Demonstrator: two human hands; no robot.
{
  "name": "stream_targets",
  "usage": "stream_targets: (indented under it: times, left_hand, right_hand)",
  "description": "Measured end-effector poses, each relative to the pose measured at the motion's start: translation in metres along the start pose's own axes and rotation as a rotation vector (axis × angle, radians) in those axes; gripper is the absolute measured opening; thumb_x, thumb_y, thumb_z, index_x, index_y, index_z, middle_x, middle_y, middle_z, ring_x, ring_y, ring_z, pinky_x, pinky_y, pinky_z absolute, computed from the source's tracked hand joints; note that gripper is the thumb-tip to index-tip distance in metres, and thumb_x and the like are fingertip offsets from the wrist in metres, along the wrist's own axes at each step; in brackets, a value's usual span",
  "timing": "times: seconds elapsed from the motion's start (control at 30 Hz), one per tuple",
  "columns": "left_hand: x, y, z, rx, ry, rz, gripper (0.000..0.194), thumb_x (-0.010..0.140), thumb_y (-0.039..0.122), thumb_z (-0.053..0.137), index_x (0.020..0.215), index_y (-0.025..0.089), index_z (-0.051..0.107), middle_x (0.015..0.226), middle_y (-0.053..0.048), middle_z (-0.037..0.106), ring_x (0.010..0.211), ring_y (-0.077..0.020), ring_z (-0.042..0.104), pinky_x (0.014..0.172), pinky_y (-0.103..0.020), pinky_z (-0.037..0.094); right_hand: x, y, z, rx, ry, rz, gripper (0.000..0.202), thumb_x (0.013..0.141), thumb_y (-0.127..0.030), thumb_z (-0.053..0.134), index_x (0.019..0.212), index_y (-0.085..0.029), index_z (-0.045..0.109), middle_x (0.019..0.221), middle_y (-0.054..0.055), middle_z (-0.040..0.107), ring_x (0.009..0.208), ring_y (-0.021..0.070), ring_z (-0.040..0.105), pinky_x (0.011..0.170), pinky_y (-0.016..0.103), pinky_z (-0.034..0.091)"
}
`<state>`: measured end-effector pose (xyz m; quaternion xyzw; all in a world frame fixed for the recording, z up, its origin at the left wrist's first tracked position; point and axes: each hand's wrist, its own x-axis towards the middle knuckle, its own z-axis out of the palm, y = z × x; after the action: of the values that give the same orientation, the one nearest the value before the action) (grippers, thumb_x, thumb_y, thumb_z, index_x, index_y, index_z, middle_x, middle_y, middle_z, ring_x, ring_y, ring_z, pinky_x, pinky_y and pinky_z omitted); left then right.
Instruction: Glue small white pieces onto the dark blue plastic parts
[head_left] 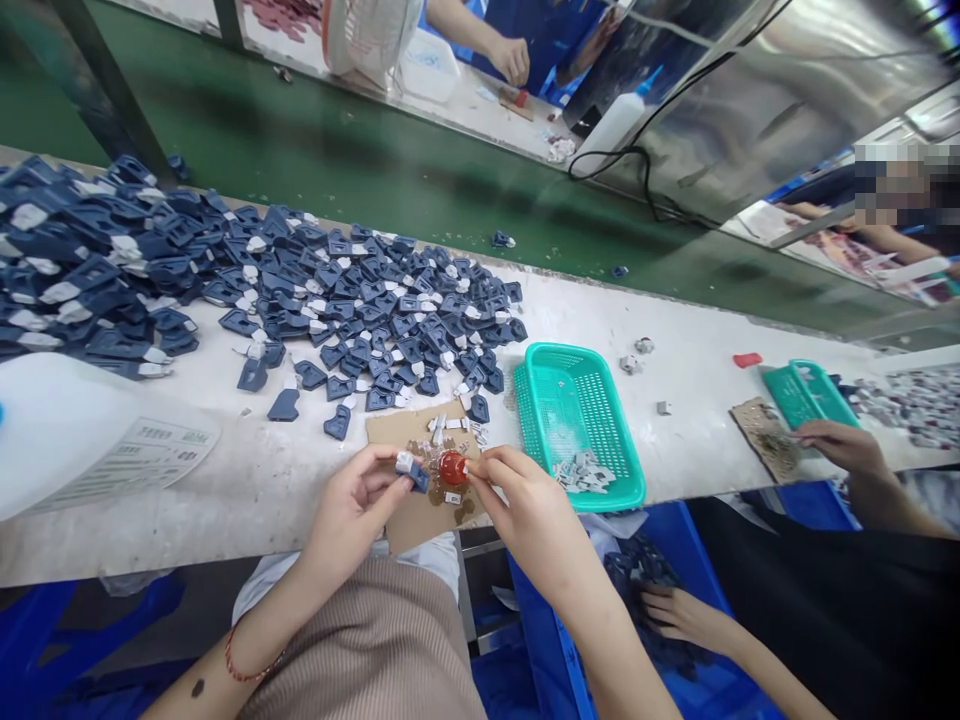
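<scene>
My left hand (pixel 358 505) pinches a dark blue plastic part (pixel 417 480) with a white piece at its upper end, held above a cardboard sheet (pixel 409 525). Close to its right, a small red cup (pixel 452 467) sits on the cardboard. The fingers of my right hand (pixel 517 500) are pinched together at the cup's right rim. What they grip, if anything, is too small to make out. Several small silvery-white pieces (pixel 453 497) lie on the cardboard around the cup, among wet-looking brown stains.
Many blue parts with white ends (pixel 375 310) are heaped at left and centre. A white bottle (pixel 82 430) lies at the left. A green basket (pixel 585 420) holds small grey pieces. At right, a co-worker's hand (pixel 840 445) works beside another cardboard; another hand (pixel 686 615) reaches into a blue crate.
</scene>
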<state>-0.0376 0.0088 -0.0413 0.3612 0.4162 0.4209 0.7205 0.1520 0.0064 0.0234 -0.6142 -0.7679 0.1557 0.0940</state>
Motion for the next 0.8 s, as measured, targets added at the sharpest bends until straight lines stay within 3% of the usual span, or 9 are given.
stream_targets:
  times: [0.4,0.53,0.67,0.8]
  left_hand:
    - [0.0,0.002,0.006,0.016,0.028,-0.026,0.02,0.082,0.028,0.066,0.1,0.019,0.062,0.105,-0.005,0.071,0.087,-0.0167,0.071,0.077,-0.025,0.055]
    - [0.001,0.006,0.014,-0.052,0.018,-0.039,0.023,0.08,0.027,0.068,0.1,0.018,0.061,0.107,-0.005,0.07,0.084,-0.0155,0.071,0.074,-0.024,0.057]
    - [-0.001,0.015,0.024,-0.102,-0.029,-0.071,0.026,0.078,0.026,0.07,0.099,0.017,0.058,0.102,-0.006,0.071,0.082,-0.0153,0.071,0.072,-0.023,0.058]
    - [-0.005,0.022,0.032,-0.131,-0.054,-0.054,0.024,0.077,0.026,0.071,0.096,0.017,0.06,0.105,-0.005,0.07,0.078,-0.0139,0.072,0.067,-0.021,0.058]
  right_hand:
    - [-0.001,0.001,0.004,0.089,0.045,0.047,0.021,0.094,-0.016,0.048,0.08,-0.017,0.064,0.085,0.01,0.064,0.082,0.0231,0.063,0.073,0.036,0.051]
    - [-0.001,0.007,-0.004,0.505,0.053,0.236,0.01,0.086,-0.024,0.063,0.083,-0.018,0.071,0.087,0.008,0.071,0.082,0.022,0.067,0.074,0.035,0.053]
    - [-0.004,0.005,-0.012,0.985,0.086,0.42,0.012,0.075,-0.032,0.076,0.081,-0.021,0.075,0.089,0.005,0.075,0.084,0.0206,0.07,0.078,0.033,0.056]
    - [-0.006,-0.006,-0.016,1.15,0.049,0.442,0.011,0.072,-0.03,0.079,0.08,-0.023,0.078,0.091,0.004,0.076,0.086,0.0187,0.07,0.08,0.031,0.056]
